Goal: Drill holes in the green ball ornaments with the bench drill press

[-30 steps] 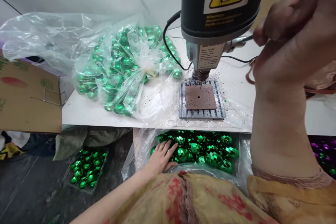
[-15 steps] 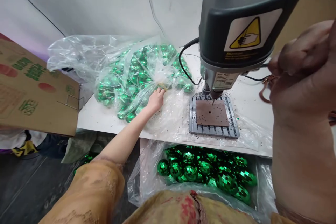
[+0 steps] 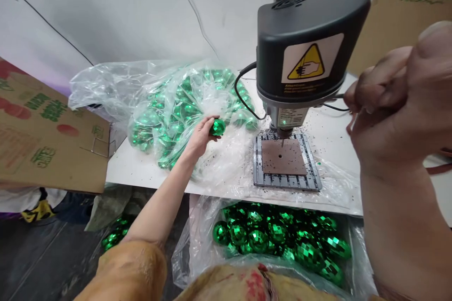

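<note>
My left hand (image 3: 202, 134) grips a shiny green faceted ball (image 3: 218, 127) between thumb and fingers, in front of the gathered mouth of a clear plastic bag (image 3: 212, 99) full of similar balls. Up at the right, my right hand (image 3: 395, 94) is closed around the feed handle (image 3: 339, 96) of a small black drill press (image 3: 310, 42); most of the handle is hidden by the fingers. The thin drill bit (image 3: 282, 143) points down, above a brown square plate (image 3: 284, 157) with a hole, which lies on the slotted grey base (image 3: 257, 178).
Below the table edge, a plastic-lined box holds many green balls (image 3: 275, 233). Cardboard boxes stand at the left (image 3: 45, 127) and behind on the right (image 3: 416, 4). Dark shavings litter the white table (image 3: 127, 169). A black cable (image 3: 237, 82) loops beside the drill press.
My left hand has come out of the bag's mouth with a green ball in it. My right hand stays on the handle. The view has shifted slightly.
</note>
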Available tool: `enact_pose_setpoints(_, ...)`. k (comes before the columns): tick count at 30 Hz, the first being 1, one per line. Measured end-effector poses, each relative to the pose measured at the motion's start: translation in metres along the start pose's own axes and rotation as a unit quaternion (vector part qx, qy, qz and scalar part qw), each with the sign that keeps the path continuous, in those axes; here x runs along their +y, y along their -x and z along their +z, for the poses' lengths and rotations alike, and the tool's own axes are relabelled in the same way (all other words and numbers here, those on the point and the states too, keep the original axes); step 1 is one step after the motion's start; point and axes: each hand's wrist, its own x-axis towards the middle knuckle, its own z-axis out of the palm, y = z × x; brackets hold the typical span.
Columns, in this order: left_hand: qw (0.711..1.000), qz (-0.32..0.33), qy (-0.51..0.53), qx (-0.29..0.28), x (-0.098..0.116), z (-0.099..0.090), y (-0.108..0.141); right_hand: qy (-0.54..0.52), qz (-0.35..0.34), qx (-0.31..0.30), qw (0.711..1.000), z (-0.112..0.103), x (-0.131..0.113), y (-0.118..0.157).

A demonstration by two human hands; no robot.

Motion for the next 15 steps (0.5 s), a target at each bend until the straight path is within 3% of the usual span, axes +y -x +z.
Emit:
enact_pose_setpoints(3,0.986,-0.002,0.159,-0.049,0.021,0.018,0.042,-0.046,-0.070,-0.026,0.996,0.001,0.002,-0.001)
enact_pose_setpoints(7,0.974,-0.008,0.199,-0.110,0.017,0.066,0.083,-0.030,-0.106,-0.057,0.992,0.003,-0.004,0.000)
enact_pose_setpoints(11,0.982,0.024,0.155,-0.105,-0.011,0.114,0.087,-0.009,-0.077,-0.037,0.996,0.004,-0.010,0.003)
enact_pose_setpoints(15,0.985,0.045,0.131,-0.107,-0.031,0.139,0.073,-0.011,-0.081,-0.049,0.995,0.002,-0.008,0.002)
